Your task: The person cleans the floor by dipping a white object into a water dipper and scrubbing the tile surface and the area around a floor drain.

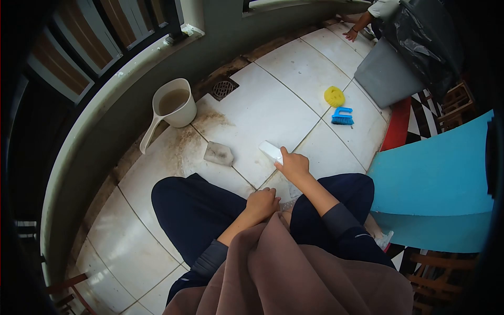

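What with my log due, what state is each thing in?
Right hand: gripping white piece
Left hand: fingers curled, contents unclear
Dipper: upright, holding murky liquid
Block: lying flat, dark-smudged
Sponge: unheld
Brush: unheld
Drain: grate in place
Tiles: stained brown near dipper
Bin: black bag over its top

A white, apparently flat piece juts from the right hand.

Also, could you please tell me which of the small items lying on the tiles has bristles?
The blue brush, beside the yellow scrubber: bristles show under its handle, while the yellow scrubber and greyish block show none.
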`<state>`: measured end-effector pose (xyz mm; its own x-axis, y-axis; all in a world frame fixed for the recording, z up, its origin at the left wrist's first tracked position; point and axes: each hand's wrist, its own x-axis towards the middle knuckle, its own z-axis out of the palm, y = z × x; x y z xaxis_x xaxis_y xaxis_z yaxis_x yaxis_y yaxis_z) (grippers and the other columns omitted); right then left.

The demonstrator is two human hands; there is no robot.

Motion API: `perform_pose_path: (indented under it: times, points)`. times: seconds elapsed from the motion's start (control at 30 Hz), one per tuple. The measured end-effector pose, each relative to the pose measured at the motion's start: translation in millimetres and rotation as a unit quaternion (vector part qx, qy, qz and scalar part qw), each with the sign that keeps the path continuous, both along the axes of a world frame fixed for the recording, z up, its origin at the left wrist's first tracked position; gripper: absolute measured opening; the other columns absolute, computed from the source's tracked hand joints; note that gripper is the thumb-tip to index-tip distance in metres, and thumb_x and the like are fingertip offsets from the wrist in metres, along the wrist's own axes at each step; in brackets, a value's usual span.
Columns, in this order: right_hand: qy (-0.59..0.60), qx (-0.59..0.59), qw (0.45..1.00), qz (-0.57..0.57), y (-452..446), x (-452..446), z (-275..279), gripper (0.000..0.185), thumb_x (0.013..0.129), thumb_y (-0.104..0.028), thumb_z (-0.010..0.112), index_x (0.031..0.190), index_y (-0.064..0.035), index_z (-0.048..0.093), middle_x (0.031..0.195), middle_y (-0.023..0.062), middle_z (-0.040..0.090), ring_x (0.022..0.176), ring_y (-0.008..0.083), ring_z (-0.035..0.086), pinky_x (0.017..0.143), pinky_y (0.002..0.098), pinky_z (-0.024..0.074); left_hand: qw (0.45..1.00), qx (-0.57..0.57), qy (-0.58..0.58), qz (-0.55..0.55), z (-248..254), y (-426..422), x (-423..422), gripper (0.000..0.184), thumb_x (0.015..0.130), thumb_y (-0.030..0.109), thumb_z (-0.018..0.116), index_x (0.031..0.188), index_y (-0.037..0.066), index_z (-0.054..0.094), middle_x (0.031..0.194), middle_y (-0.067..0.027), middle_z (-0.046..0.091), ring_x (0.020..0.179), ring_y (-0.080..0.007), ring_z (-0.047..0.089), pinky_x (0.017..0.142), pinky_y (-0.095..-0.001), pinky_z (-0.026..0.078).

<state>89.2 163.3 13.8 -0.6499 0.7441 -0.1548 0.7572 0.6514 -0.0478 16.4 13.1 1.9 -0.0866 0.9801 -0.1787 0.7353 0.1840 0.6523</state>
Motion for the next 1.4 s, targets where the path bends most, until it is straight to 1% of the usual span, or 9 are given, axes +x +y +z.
perform_pose_path:
  times: [0.27, 0.4, 0.53, 0.67, 0.8, 0.9, 1.1, 1.3, 1.4]
  points:
    - [-0.050, -0.017, 0.999, 0.009, -17.2, 56.4, 16.7, 0.038, 0.072, -0.035, 0.064, 0.093, -0.0089, 0.048, 0.066, 0.0089, 0.062, 0.060, 0.0241, 0.063, 0.049, 0.0360, 0.0485, 0.996, -0.084, -0.026, 0.010, 13.2, 0.3, -4.4, 0.028, 0.084, 0.029, 0.049, 0.084, 0.002, 0.056, 0.085, -0.0154, 0.058, 0.080, -0.0333, 0.057, 0.071, -0.0413, 0.045]
    - [-0.026, -0.034, 0.999, 0.020, -7.1, 35.5, 7.8, 0.043, 0.074, -0.037, 0.062, 0.102, -0.0080, 0.047, 0.067, 0.0108, 0.062, 0.061, 0.0269, 0.062, 0.051, 0.0377, 0.0487, 0.996, -0.081, -0.035, -0.003, 5.2, -0.3, -0.1, 0.027, 0.084, 0.029, 0.049, 0.084, 0.002, 0.056, 0.085, -0.0155, 0.058, 0.081, -0.0328, 0.057, 0.071, -0.0410, 0.044]
    - [-0.001, -0.025, 1.000, -0.001, 3.9, -4.0, -8.1, 0.042, 0.073, -0.037, 0.063, 0.099, -0.0079, 0.047, 0.066, 0.0103, 0.062, 0.061, 0.0265, 0.062, 0.050, 0.0370, 0.0486, 0.996, -0.082, -0.039, 0.000, 2.1, 0.2, -2.6, 0.027, 0.084, 0.028, 0.049, 0.084, 0.002, 0.056, 0.085, -0.0160, 0.059, 0.081, -0.0328, 0.057, 0.072, -0.0410, 0.044]
    - [-0.012, -0.018, 1.000, 0.019, -5.6, 23.1, 5.4, 0.040, 0.071, -0.033, 0.065, 0.095, -0.0075, 0.048, 0.065, 0.0082, 0.062, 0.061, 0.0236, 0.063, 0.049, 0.0352, 0.0483, 0.998, -0.040, -0.043, 0.009, -6.4, -2.5, -4.9, 0.027, 0.083, 0.029, 0.050, 0.080, 0.003, 0.055, 0.081, -0.0135, 0.058, 0.075, -0.0317, 0.058, 0.067, -0.0414, 0.046]
    - [-0.041, -0.014, 0.999, 0.031, -21.0, 59.4, 14.3, 0.039, 0.070, -0.032, 0.066, 0.095, -0.0072, 0.048, 0.065, 0.0070, 0.062, 0.060, 0.0221, 0.063, 0.048, 0.0342, 0.0480, 0.997, -0.062, -0.042, 0.015, 0.4, -0.7, -1.9, 0.027, 0.084, 0.029, 0.050, 0.081, 0.002, 0.055, 0.082, -0.0144, 0.058, 0.077, -0.0325, 0.058, 0.069, -0.0417, 0.045]
    - [-0.020, -0.029, 0.999, 0.021, -15.6, 41.6, 10.4, 0.041, 0.072, -0.036, 0.064, 0.096, -0.0081, 0.047, 0.064, 0.0097, 0.061, 0.059, 0.0260, 0.062, 0.050, 0.0365, 0.0483, 0.995, -0.085, -0.048, 0.007, 1.3, 1.7, -1.1, 0.028, 0.084, 0.028, 0.049, 0.083, 0.001, 0.056, 0.085, -0.0159, 0.059, 0.081, -0.0332, 0.057, 0.072, -0.0412, 0.044]
    - [0.010, -0.021, 1.000, -0.007, -7.5, -7.1, -13.8, 0.039, 0.072, -0.035, 0.064, 0.096, -0.0085, 0.047, 0.065, 0.0091, 0.062, 0.059, 0.0257, 0.062, 0.049, 0.0366, 0.0479, 0.995, -0.086, -0.049, 0.006, 2.2, -1.1, -3.4, 0.028, 0.084, 0.029, 0.049, 0.083, 0.001, 0.055, 0.085, -0.0160, 0.058, 0.081, -0.0331, 0.057, 0.072, -0.0414, 0.044]
    - [-0.066, -0.031, 0.997, 0.032, -26.7, 54.3, 19.1, 0.041, 0.071, -0.034, 0.065, 0.096, -0.0077, 0.048, 0.066, 0.0075, 0.062, 0.060, 0.0224, 0.063, 0.049, 0.0353, 0.0480, 0.998, -0.041, -0.040, 0.022, -3.4, -3.2, -3.5, 0.026, 0.083, 0.029, 0.051, 0.081, 0.003, 0.055, 0.081, -0.0142, 0.058, 0.073, -0.0332, 0.058, 0.065, -0.0425, 0.046]
    - [-0.060, -0.016, 0.998, 0.034, -24.7, 43.8, 16.4, 0.040, 0.071, -0.035, 0.065, 0.096, -0.0081, 0.048, 0.066, 0.0073, 0.062, 0.060, 0.0222, 0.063, 0.049, 0.0350, 0.0480, 0.998, -0.051, -0.043, 0.012, -0.6, -0.2, -1.1, 0.027, 0.083, 0.029, 0.051, 0.082, 0.003, 0.055, 0.083, -0.0149, 0.058, 0.075, -0.0334, 0.058, 0.067, -0.0423, 0.045]
